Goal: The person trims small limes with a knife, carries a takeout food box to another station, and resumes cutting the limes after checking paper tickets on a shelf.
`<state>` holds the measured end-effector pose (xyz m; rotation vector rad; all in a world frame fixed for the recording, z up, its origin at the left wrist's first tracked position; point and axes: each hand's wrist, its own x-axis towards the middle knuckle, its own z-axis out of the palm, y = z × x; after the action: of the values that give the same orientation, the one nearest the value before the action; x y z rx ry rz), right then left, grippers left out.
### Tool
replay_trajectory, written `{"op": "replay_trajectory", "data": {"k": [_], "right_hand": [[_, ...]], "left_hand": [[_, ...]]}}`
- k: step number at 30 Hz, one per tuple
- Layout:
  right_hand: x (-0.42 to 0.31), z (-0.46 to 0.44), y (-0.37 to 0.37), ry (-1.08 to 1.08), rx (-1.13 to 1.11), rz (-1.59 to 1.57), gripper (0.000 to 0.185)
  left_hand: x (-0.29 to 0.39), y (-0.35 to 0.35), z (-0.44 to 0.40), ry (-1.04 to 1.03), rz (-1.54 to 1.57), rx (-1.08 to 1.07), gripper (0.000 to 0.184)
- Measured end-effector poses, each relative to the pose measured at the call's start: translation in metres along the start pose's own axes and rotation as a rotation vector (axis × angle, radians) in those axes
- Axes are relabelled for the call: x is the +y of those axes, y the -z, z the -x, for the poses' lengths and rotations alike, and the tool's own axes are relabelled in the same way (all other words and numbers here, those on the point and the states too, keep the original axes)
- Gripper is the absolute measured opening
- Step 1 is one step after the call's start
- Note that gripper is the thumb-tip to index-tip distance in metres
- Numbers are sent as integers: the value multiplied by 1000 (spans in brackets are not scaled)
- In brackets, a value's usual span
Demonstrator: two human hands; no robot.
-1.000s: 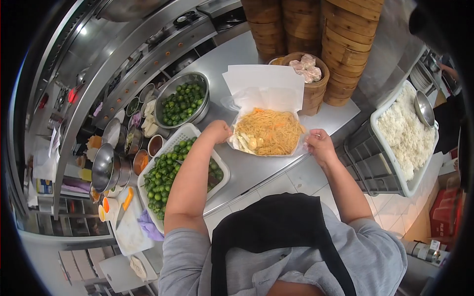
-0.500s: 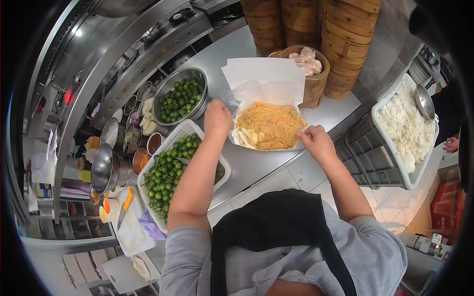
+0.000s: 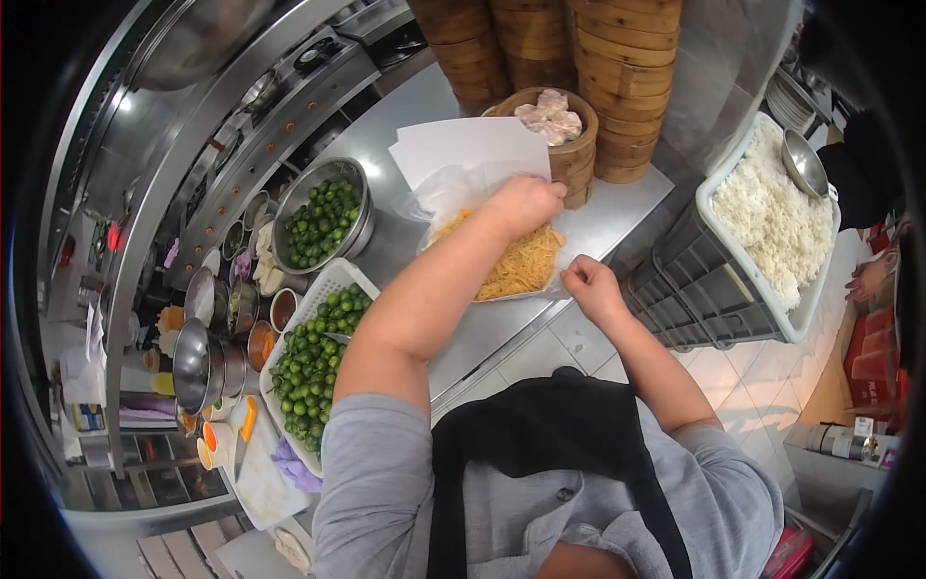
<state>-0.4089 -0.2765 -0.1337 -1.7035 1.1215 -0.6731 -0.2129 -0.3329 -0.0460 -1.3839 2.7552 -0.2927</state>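
An open white box point(image 3: 473, 147) stands on the steel counter, its lid raised at the back. Thin yellow noodles point(image 3: 521, 265) fill it over a clear plastic liner point(image 3: 558, 282). My left hand point(image 3: 526, 205) reaches across the noodles to the box's right back corner, fingers closed in a pinch; what they hold is too small to tell. At the front right corner, my right hand point(image 3: 590, 287) pinches the liner's edge. My left forearm hides the left part of the noodles.
Green citrus fruits fill a white basket point(image 3: 371, 285) and a steel colander point(image 3: 365, 207) at left. Bamboo steamers point(image 3: 622, 87) stand behind the box, one point(image 3: 577, 169) holding dumplings. A crate of rice point(image 3: 666, 299) stands right; a co-worker's hand point(image 3: 866, 280) shows far right.
My left hand has moved from the box's left side across the noodles to its right back corner. My right hand stays near the front right corner. The whole view has shifted.
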Motion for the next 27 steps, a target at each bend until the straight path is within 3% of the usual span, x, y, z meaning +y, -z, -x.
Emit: {"op": "replay_trajectory", "data": {"k": [4, 7, 10, 13, 15, 16, 18, 22, 24, 27], "right_hand": [[9, 13, -6, 56, 52, -135, 19], [7, 27, -5, 126, 75, -182, 19], [-1, 42, -2, 178, 72, -179, 18], [-3, 49, 4, 303, -2, 68, 15], [-10, 42, 9, 632, 51, 381, 17], [-18, 40, 13, 636, 49, 383, 17], [-36, 36, 19, 411, 72, 440, 30], [-56, 22, 17, 336, 206, 379, 38], [-63, 16, 16, 131, 4, 399, 35], [-43, 9, 4, 27, -119, 343, 31]], "left_hand": [[-2, -2, 1, -32, -12, 61, 8], [-4, -1, 14, 6, 41, 39, 15], [-8, -9, 27, -65, 86, 150, 22], [-8, -9, 31, -93, 89, 229, 21], [-8, -7, 27, -52, 70, 124, 19], [-7, -7, 25, -48, 68, 127, 19], [-4, -10, 21, -21, 117, 165, 17], [-8, -18, 19, 25, 170, 228, 12], [-8, -6, 20, -63, 91, 192, 11], [-7, -5, 20, -48, 109, 275, 10]]}}
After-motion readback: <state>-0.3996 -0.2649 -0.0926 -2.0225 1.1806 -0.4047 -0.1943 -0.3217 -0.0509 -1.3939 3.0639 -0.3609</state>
